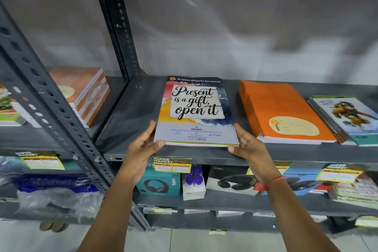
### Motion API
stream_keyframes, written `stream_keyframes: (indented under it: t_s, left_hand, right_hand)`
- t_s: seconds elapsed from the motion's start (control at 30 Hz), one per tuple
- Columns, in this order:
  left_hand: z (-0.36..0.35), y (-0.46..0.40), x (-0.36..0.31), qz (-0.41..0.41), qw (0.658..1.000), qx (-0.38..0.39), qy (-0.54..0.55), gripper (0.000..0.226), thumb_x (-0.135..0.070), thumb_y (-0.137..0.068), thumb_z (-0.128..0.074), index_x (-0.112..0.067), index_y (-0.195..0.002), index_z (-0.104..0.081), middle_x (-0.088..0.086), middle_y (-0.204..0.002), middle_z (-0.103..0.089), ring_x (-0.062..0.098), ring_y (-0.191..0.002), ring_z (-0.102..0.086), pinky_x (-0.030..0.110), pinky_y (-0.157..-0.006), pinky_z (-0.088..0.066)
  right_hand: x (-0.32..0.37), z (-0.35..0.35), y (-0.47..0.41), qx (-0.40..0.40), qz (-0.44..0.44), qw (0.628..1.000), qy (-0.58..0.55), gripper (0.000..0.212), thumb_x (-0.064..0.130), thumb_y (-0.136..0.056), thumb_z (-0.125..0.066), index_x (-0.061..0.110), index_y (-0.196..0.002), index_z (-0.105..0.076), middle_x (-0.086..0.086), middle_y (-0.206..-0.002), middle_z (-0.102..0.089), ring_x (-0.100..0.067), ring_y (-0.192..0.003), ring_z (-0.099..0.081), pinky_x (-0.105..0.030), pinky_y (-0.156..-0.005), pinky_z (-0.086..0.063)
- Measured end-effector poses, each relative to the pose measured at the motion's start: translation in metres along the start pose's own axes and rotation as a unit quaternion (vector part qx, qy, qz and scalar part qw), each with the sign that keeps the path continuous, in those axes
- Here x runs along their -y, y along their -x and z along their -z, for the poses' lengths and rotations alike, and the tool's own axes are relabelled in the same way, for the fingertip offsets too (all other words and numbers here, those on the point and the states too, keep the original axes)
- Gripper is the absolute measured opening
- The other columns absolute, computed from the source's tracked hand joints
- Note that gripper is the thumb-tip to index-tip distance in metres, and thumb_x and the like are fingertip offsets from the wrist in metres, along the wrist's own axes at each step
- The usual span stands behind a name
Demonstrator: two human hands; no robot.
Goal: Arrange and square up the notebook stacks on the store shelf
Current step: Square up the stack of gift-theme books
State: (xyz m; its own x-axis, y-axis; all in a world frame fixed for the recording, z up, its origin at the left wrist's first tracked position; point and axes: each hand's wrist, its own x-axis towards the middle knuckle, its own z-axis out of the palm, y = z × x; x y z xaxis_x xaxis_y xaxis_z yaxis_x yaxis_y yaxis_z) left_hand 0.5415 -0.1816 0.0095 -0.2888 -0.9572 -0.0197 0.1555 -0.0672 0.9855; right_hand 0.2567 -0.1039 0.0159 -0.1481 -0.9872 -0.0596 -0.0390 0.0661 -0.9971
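paper covers, glossy and printed, make up the notebook stack seen in the head view, lying flat on the grey metal shelf near its front edge, with bare shelf to its left and an orange stack just beside it on the right. the stack is bracketed at its two near corners: the left hand is pressed against the left edge with the thumb tucked under the front lip, and the right hand is laid flat against the right edge, fingers extended, neither closed around it. the stack is judged thin and light, somewhat floppy, with slick covers likely to slide over one another, so it is best steadied by the side edges and front corners, not pinched from above.
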Motion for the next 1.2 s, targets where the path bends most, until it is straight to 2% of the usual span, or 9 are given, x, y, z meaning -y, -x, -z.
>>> stream_keyframes:
  t_s: [0.07, 0.17, 0.3, 0.43, 0.6, 0.83, 1.0, 1.1, 1.2]
  left_hand:
    - [0.002, -0.001, -0.001, 0.001, 1.000, 0.003, 0.003, 0.056, 0.003, -0.080, -0.058, -0.027, -0.127, -0.048, -0.015, -0.110, -0.068, -0.004, -0.101, -0.062, 0.008, -0.076, -0.049]
    - [0.002, -0.002, 0.001, -0.003, 1.000, -0.010, 0.015, 0.051, 0.002, -0.078, -0.059, -0.020, -0.124, -0.053, -0.010, -0.114, -0.065, -0.002, -0.101, -0.063, 0.011, -0.080, -0.051]
    - [0.001, -0.002, 0.001, -0.008, 1.000, -0.006, 0.006, 0.051, -0.012, -0.067, -0.067, -0.029, -0.115, -0.059, -0.015, -0.109, -0.069, -0.002, -0.103, -0.062, 0.011, -0.083, -0.050]
    - [0.006, -0.001, 0.000, 0.002, 1.000, 0.028, -0.006, 0.057, -0.012, -0.069, -0.064, -0.027, -0.123, -0.052, -0.023, -0.110, -0.067, -0.005, -0.106, -0.059, 0.006, -0.079, -0.048]
    - [0.006, -0.001, 0.000, -0.003, 1.000, 0.020, -0.002, 0.047, -0.011, -0.071, -0.063, -0.031, -0.114, -0.059, -0.022, -0.110, -0.067, -0.004, -0.106, -0.059, 0.006, -0.079, -0.048]
    - [-0.001, -0.002, 0.003, -0.029, 0.999, -0.030, 0.016, 0.044, -0.003, -0.079, -0.060, -0.018, -0.120, -0.056, -0.021, -0.105, -0.068, -0.006, -0.102, -0.061, 0.005, -0.079, -0.048]
    - [-0.007, -0.002, 0.004, -0.036, 0.996, -0.075, 0.011, 0.046, 0.000, -0.080, -0.061, -0.007, -0.125, -0.052, -0.007, -0.117, -0.060, -0.010, -0.093, -0.063, 0.003, -0.075, -0.048]
    - [-0.010, -0.002, 0.004, -0.043, 0.994, -0.098, 0.006, 0.045, 0.000, -0.080, -0.061, -0.005, -0.124, -0.053, -0.003, -0.120, -0.058, -0.011, -0.088, -0.063, 0.002, -0.073, -0.048]
    - [-0.013, -0.002, 0.004, -0.045, 0.992, -0.116, 0.008, 0.044, 0.001, -0.079, -0.062, -0.005, -0.122, -0.054, -0.003, -0.117, -0.060, -0.010, -0.086, -0.065, 0.003, -0.074, -0.048]
  right_hand:
    - [-0.002, 0.001, 0.001, -0.006, -0.001, 1.000, -0.005, 0.068, -0.016, -0.079, -0.057, 0.012, -0.139, -0.039, 0.032, -0.105, -0.067, 0.013, -0.106, -0.057, -0.004, -0.081, -0.048]
    - [-0.003, -0.001, 0.000, -0.016, -0.001, 1.000, -0.015, 0.065, -0.015, -0.080, -0.056, 0.011, -0.138, -0.039, 0.035, -0.098, -0.067, 0.018, -0.099, -0.058, -0.001, -0.075, -0.046]
    - [-0.003, -0.002, 0.000, -0.032, 0.000, 0.999, -0.017, 0.063, -0.015, -0.080, -0.056, 0.008, -0.137, -0.041, 0.032, -0.097, -0.068, 0.015, -0.098, -0.060, -0.002, -0.076, -0.047]
    - [-0.001, -0.001, 0.000, -0.024, -0.008, 1.000, -0.018, 0.064, -0.016, -0.081, -0.054, 0.009, -0.138, -0.040, 0.033, -0.096, -0.069, 0.017, -0.096, -0.060, -0.001, -0.074, -0.047]
    - [-0.001, -0.001, 0.001, -0.034, -0.010, 0.999, -0.029, 0.063, -0.013, -0.081, -0.056, 0.012, -0.137, -0.042, 0.017, -0.117, -0.063, 0.012, -0.101, -0.061, -0.004, -0.078, -0.049]
    - [-0.001, -0.005, 0.000, -0.053, -0.004, 0.998, -0.044, 0.059, -0.009, -0.082, -0.058, 0.011, -0.136, -0.044, 0.005, -0.125, -0.059, 0.008, -0.104, -0.059, -0.003, -0.080, -0.048]
    - [0.003, -0.011, 0.001, -0.080, 0.006, 0.996, -0.047, 0.056, -0.007, -0.083, -0.058, 0.009, -0.135, -0.045, -0.005, -0.134, -0.055, -0.013, -0.124, -0.051, -0.015, -0.097, -0.045]
    - [0.006, -0.015, 0.002, -0.096, 0.008, 0.994, -0.044, 0.054, -0.008, -0.083, -0.058, 0.006, -0.133, -0.047, -0.005, -0.133, -0.055, -0.009, -0.118, -0.052, 0.001, -0.076, -0.046]
    - [0.008, -0.017, 0.001, -0.113, 0.007, 0.993, -0.045, 0.053, -0.009, -0.083, -0.057, 0.005, -0.132, -0.048, -0.005, -0.133, -0.054, -0.005, -0.115, -0.050, 0.004, -0.067, -0.043]
